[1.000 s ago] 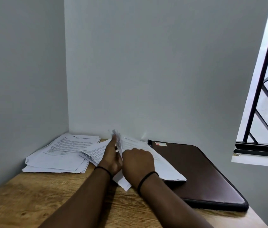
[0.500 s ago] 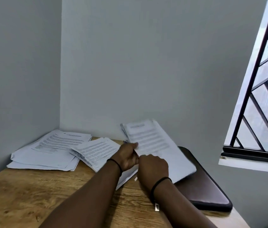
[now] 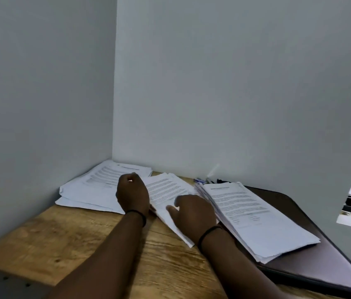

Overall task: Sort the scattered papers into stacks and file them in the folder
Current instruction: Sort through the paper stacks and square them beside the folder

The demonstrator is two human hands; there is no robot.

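Head view: right stack point(image 3: 254, 214) now lies flat on the folder point(image 3: 312, 262), released since 0.5 s ago. Left hand point(image 3: 132, 194) curled, grasp unclear; right hand point(image 3: 194, 214) relaxed on middle stack point(image 3: 168, 190) left of folder. 3 stacks sorted, filing pending.

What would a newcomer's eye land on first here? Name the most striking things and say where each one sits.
First, the two hands at the centre: the left hand and the right hand rest on the middle paper stack. Next, the right paper stack, lying on the dark brown folder at the right of the wooden desk. A third, looser pile sits in the wall corner.
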